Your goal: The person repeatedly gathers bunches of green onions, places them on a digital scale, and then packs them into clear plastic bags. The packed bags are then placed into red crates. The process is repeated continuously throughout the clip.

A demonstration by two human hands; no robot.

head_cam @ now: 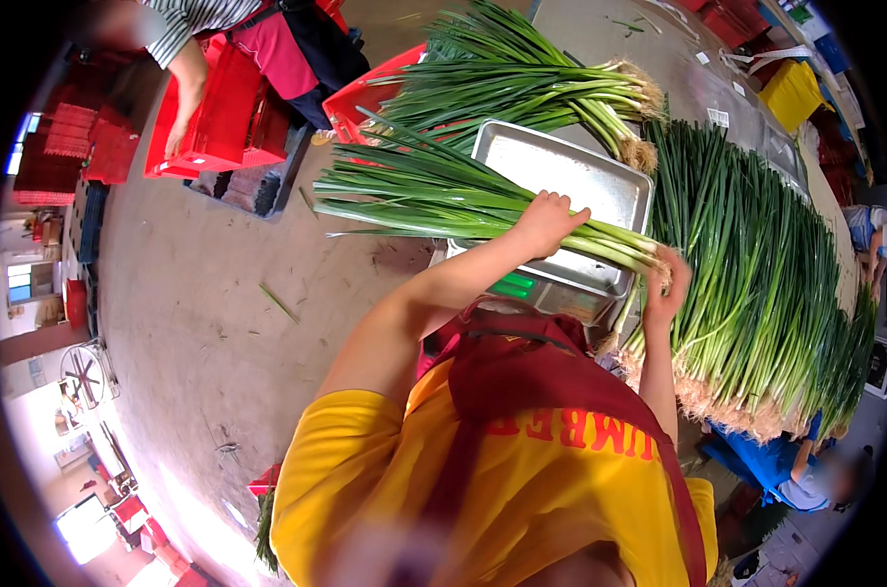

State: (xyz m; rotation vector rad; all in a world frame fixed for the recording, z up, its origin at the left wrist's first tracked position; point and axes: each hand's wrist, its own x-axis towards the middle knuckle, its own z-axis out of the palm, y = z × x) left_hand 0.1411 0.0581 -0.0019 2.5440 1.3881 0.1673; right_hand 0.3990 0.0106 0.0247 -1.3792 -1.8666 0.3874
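Note:
A bunch of long green onions (pixel 428 202) lies across a metal tray (pixel 572 158) that rests on a weighing scale with a green lit display (pixel 513 285). My left hand (pixel 550 224) is closed around the pale stalks of this bunch. At its root end is my right hand (pixel 665 282), fingers bent against the roots; whether they grip is unclear. A few loose stalks hang below the tray's right corner, near my right hand. More green onions (pixel 531 88) are piled beyond the tray, roots to the right. A long row of green onions (pixel 751 279) stretches along the right side.
A red crate (pixel 340 110) stands behind the leaf tips. At the upper left, a person (pixel 208 22) reaches to stacked red crates (pixel 219 110). Another person (pixel 803 469) in blue is at the lower right, beyond the onion row. Leaf scraps lie on the floor (pixel 216 293).

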